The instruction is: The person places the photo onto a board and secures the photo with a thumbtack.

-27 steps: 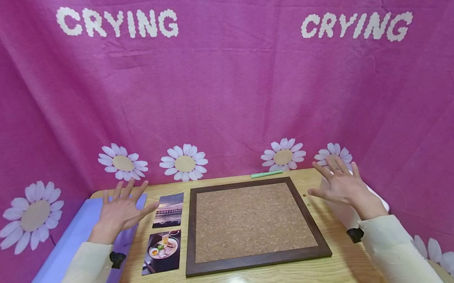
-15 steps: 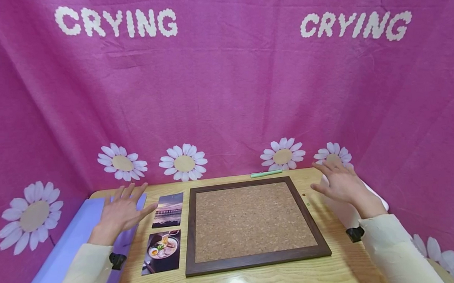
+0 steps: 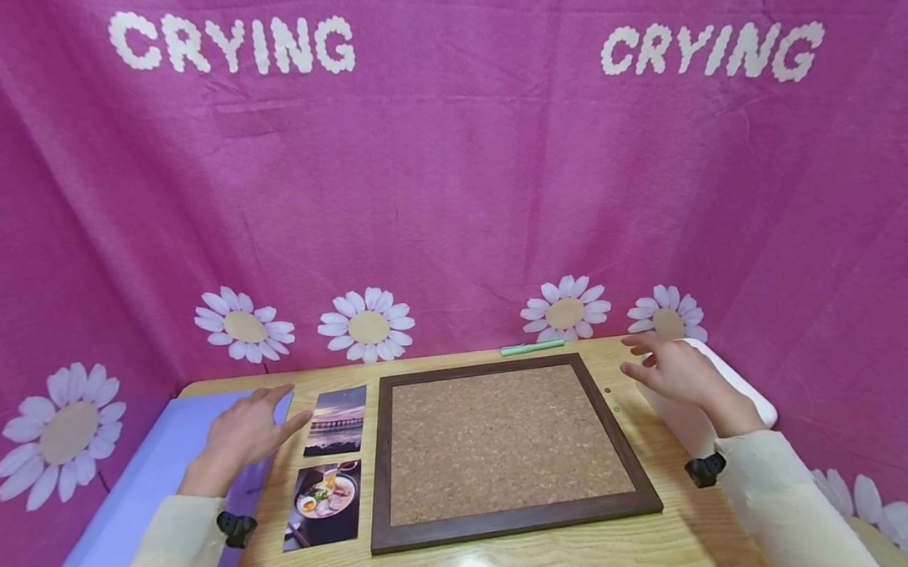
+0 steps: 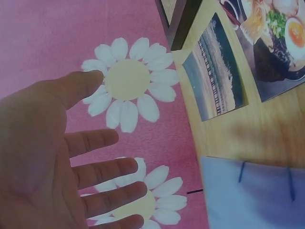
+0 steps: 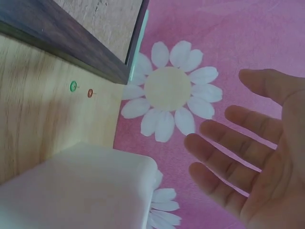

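Observation:
My left hand [image 3: 243,431] is held up over a lavender folder [image 3: 148,448] on the left, palm away from me, holding nothing. In the left wrist view its fingers [image 4: 107,171] are spread and nearly straight. Close to its thumb lies a photo of a pier at dusk [image 3: 339,421], and nearer me a photo of a ramen bowl [image 3: 326,503]. My right hand [image 3: 683,380] hovers by a white box [image 3: 739,382], fingers relaxed and bare of any object. A red push pin [image 5: 90,93] and a green push pin [image 5: 73,86] lie near it.
A cork board [image 3: 504,440] in a dark brown wooden frame lies in the middle of the wooden table [image 3: 554,555]. Behind it a green pen [image 3: 533,347] rests near the back edge. A pink cloth [image 3: 451,192] with daisies walls off the back and sides.
Both hands have tipped forward and lowered a little, fingers less raised than before. The photos, board, pins and pen have stayed where they were.

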`<state>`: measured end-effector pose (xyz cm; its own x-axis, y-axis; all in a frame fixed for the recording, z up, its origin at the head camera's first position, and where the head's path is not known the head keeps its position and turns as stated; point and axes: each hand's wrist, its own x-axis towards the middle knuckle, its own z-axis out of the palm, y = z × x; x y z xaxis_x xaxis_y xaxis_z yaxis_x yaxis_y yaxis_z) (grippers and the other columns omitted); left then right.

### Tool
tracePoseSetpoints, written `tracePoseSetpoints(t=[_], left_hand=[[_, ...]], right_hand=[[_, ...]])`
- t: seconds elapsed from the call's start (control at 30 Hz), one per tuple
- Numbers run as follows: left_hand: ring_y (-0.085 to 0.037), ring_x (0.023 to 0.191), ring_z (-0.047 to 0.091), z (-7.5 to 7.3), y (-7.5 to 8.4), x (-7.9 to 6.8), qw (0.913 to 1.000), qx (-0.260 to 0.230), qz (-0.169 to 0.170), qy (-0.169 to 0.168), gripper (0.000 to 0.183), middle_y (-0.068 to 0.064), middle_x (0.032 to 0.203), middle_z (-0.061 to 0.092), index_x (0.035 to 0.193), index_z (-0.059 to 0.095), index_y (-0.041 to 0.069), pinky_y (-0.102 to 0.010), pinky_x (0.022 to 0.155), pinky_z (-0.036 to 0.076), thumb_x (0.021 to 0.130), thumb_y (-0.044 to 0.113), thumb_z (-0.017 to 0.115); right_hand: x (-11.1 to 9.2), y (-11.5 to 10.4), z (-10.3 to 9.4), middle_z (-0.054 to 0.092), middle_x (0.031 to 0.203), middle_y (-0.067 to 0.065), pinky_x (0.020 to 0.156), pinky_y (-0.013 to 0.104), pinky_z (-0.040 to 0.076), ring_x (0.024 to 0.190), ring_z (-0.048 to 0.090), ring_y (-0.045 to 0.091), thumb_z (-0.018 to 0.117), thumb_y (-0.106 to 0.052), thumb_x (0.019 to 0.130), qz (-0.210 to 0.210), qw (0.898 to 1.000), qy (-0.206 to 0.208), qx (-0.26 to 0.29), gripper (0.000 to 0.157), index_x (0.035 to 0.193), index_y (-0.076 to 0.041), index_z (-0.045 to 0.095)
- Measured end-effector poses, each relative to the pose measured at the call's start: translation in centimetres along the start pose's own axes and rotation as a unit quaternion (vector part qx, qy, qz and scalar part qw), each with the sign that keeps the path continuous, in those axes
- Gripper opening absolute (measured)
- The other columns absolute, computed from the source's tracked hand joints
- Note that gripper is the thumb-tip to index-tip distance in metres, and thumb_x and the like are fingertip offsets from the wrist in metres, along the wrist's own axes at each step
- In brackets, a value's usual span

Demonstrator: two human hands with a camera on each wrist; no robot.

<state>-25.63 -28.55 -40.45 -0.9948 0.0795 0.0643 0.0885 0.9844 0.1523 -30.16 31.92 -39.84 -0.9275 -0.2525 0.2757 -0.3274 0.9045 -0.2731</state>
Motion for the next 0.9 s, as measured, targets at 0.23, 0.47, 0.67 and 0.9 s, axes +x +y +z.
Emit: tracePoseSetpoints(t=[0.23,0.47,0.67,0.9], left_hand=[[-0.052,0.123,0.053,0.6,-0.3,0.0,0.9989,-0.045,-0.001,-0.011,0.074,-0.026,0.138,0.057,0.145,0.050,0.008,-0.067,0.088,0.049,0.093,0.060,0.058],[-0.042,0.105,0.068,1.6,-0.9,0.1,0.9917,-0.127,0.010,0.017,0.057,-0.028,0.122,0.066,0.135,0.058,-0.001,-0.058,0.087,0.054,0.094,0.037,0.066],[-0.043,0.109,0.065,2.4,-1.1,0.4,0.9810,-0.192,-0.006,0.023,0.051,-0.025,0.116,0.069,0.128,0.062,-0.003,-0.050,0.084,0.056,0.095,0.036,0.066],[-0.038,0.101,0.068,2.9,-1.2,0.4,0.9600,-0.273,-0.063,0.003,0.054,-0.028,0.120,0.066,0.129,0.061,-0.003,-0.038,0.075,0.059,0.096,0.039,0.064]], right_hand=[[0.2,0.4,0.9,0.073,0.112,0.021,0.079,0.051,0.056,0.094,0.072,0.035,0.066,-0.032,0.094,0.023,0.999,-0.009,0.035,0.045,0.127,-0.002,0.062],[0.5,0.2,1.5,0.074,0.110,0.019,0.077,0.049,0.055,0.093,0.072,0.036,0.066,-0.028,0.094,0.046,0.997,-0.008,0.064,0.040,0.124,-0.002,0.064],[0.7,0.5,2.4,0.074,0.109,0.020,0.076,0.044,0.057,0.091,0.072,0.033,0.066,-0.025,0.095,0.064,0.993,-0.007,0.097,0.036,0.121,-0.001,0.065],[0.8,1.0,3.6,0.072,0.107,0.021,0.059,0.026,0.054,0.075,0.070,0.016,0.065,-0.021,0.096,0.090,0.984,-0.011,0.156,0.033,0.119,0.002,0.064]])
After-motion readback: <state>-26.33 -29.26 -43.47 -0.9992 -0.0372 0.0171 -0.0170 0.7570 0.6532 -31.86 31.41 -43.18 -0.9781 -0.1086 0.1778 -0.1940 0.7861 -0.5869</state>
